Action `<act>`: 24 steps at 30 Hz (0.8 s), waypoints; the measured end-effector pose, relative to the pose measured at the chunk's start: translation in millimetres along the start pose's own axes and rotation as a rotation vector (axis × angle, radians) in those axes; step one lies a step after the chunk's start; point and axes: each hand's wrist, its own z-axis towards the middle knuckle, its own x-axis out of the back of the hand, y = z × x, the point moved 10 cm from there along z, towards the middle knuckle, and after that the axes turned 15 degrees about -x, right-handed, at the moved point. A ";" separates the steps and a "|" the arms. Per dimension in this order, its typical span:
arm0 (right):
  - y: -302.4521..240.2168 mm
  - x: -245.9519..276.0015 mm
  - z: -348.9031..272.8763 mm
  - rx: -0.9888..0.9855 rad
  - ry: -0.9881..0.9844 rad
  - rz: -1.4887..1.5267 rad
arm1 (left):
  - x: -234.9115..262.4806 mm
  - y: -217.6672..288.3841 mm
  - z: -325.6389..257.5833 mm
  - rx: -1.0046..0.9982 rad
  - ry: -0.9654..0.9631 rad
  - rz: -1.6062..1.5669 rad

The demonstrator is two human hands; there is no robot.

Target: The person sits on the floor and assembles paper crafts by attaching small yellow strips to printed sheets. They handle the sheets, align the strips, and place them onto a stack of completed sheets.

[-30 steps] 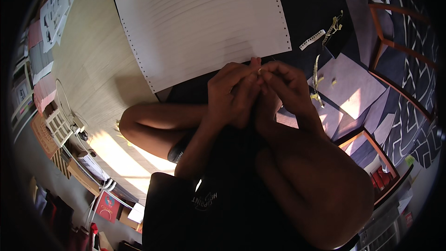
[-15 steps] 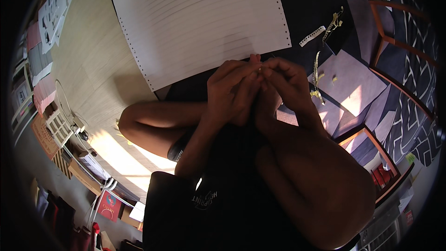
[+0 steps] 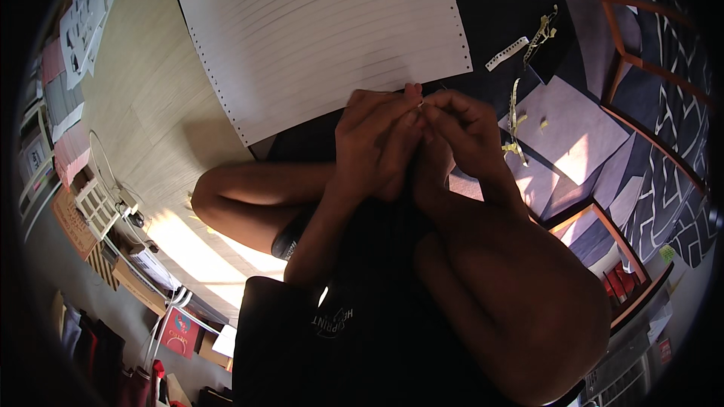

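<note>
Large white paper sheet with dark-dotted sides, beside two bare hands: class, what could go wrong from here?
The left hand overlaps the sheet in this view, so a stray push might crease it.

A tiny pale thing, too small to identify, shows between the right hand and the left; it might drop.

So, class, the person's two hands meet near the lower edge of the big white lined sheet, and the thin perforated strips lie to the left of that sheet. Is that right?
Not quite: the thin perforated strips lie to the right of the big white lined sheet, as the head view shows. The left hand and right hand do meet near its lower edge.
</note>
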 end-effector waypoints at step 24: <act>-16.7 -4.4 -12.2 0.206 0.111 -0.543 | -22.5 -62.7 -45.7 0.730 0.308 -0.766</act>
